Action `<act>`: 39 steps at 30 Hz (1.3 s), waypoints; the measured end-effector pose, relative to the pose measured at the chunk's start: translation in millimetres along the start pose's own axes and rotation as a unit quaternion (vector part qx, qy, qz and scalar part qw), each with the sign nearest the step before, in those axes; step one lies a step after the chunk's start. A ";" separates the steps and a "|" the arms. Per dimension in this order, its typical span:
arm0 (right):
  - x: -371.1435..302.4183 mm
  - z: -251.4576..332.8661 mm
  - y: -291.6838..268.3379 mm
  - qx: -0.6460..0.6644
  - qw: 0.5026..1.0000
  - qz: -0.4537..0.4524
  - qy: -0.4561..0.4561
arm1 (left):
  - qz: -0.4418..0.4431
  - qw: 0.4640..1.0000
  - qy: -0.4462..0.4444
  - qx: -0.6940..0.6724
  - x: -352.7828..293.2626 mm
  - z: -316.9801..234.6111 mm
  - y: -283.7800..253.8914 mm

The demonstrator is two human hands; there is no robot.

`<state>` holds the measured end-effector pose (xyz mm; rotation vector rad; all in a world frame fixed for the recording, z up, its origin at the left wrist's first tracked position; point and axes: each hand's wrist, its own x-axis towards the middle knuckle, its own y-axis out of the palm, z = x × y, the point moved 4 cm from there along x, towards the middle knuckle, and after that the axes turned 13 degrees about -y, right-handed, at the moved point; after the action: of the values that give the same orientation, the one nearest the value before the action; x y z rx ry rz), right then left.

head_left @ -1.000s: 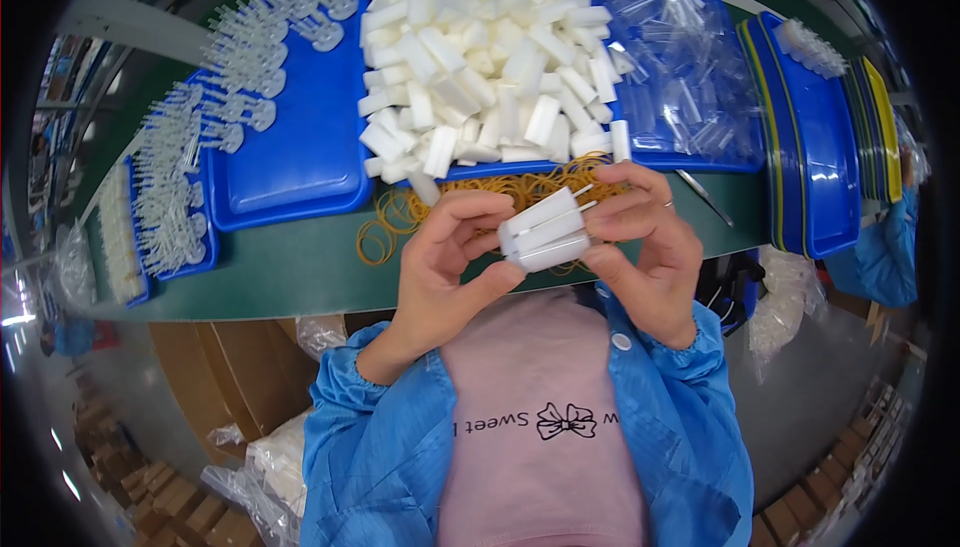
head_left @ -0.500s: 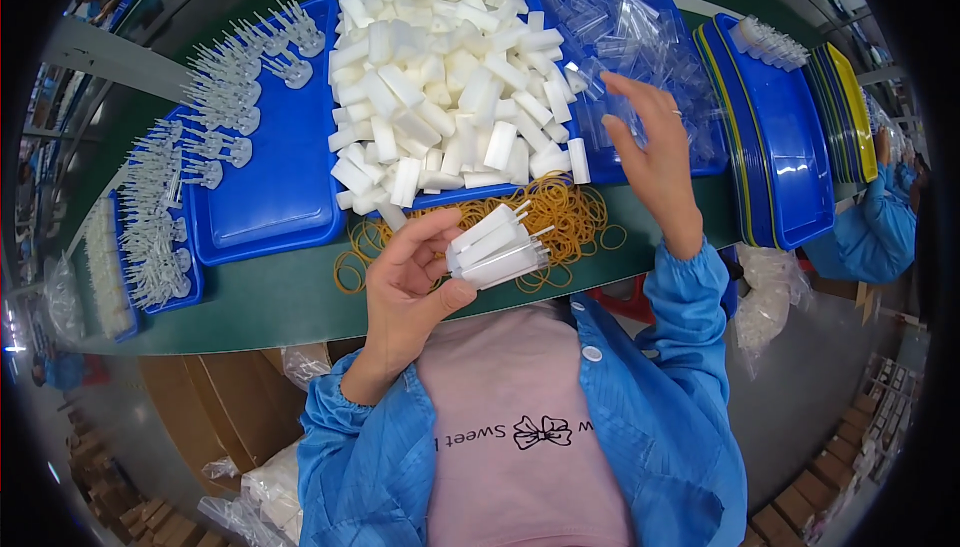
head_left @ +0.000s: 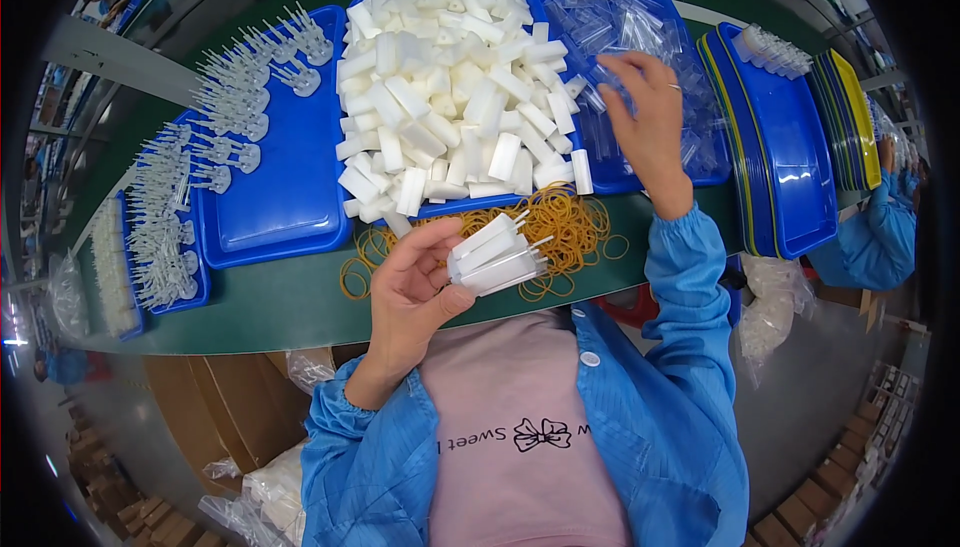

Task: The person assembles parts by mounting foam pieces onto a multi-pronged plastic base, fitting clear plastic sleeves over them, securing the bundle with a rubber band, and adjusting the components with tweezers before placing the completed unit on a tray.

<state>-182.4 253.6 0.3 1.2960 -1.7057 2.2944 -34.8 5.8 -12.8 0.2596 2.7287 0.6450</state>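
Observation:
My left hand is closed round the base of a small bundle of white blocks with thin stems, held in front of my chest above the table's near edge. Clear plastic pieces show around the blocks. My right hand hovers over the near left part of a blue tray of clear plastic tubes. Thumb and forefinger are apart there, and I see nothing between them. Just left of that hand, a heap of white foam-like blocks fills another blue tray.
Yellow rubber bands lie loose before the block heap. At the left, blue trays bear rows of white stemmed parts with round bases. Stacked blue and yellow trays stand at the right. Cardboard lies below the table.
My right hand has shifted slightly over the tube tray, its fingers bent more and closer together. My left hand keeps its hold on the bundle. The whole view has moved a little.

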 end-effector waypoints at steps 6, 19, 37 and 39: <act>-10.4 48.1 -54.8 0.528 0.795 -0.183 0.238 | 0.002 1.000 -0.007 0.023 3.9 -1.3 3.8; -32.8 103.8 -48.4 0.664 0.702 -0.158 0.203 | -0.033 0.959 0.131 0.248 -6.6 -8.2 9.8; -29.4 112.8 -49.7 0.653 0.713 -0.109 0.229 | -0.053 0.915 0.199 0.348 -12.5 -19.4 17.5; -29.5 112.3 -52.5 0.655 0.717 -0.115 0.209 | -0.051 0.906 0.204 0.368 -12.7 -22.3 19.5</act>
<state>-71.6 198.9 31.8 0.6788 0.4514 3.1832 -28.9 10.9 18.5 0.1551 3.2484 -0.4494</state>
